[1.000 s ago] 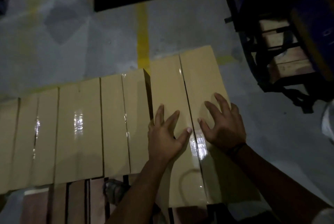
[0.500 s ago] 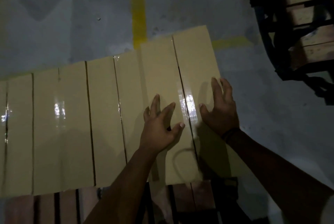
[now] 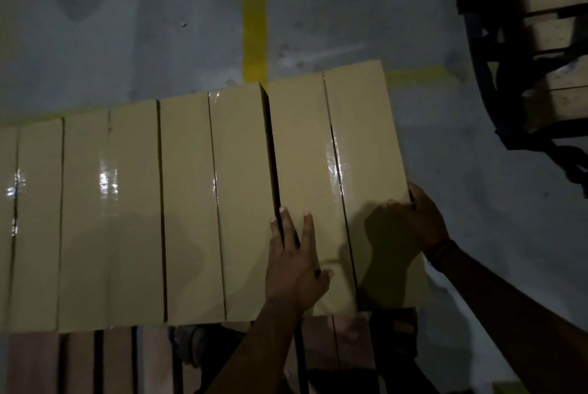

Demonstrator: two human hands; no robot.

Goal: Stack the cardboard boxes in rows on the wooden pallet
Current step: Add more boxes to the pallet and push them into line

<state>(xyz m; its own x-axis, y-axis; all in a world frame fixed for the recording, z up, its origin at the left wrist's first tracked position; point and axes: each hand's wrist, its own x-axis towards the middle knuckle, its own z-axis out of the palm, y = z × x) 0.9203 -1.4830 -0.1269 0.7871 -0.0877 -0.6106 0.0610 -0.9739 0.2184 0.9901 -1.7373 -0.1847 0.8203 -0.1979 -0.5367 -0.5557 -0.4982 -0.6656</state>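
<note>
Left hand: the left hand (image 3: 294,261) lies flat and open on top of the end box (image 3: 334,177); its fingers (image 3: 308,228) point to 12 o'clock; two fingertips sit right at the dark gap on the box's 9 o'clock side; it grips nothing

Right hand: the right hand (image 3: 420,221) curls around the 3 o'clock edge of the same box; the fingers wrap over the side, so it holds the box there; a dark band sits on the wrist

End box: it is the last one in the row, at 3 o'clock; shiny tape runs down its middle; a thin dark gap parts it from the next box (image 3: 216,202)

Row: more boxes (image 3: 86,218) stand side by side toward 9 o'clock, touching

Pallet: the wooden pallet (image 3: 121,358) shows under the row at 6 o'clock

Floor: a grey floor (image 3: 127,43) with a yellow line (image 3: 254,11) lies at 12 o'clock

Far corner: a dark frame (image 3: 483,59) stands at 2 o'clock, well apart from the row
</note>
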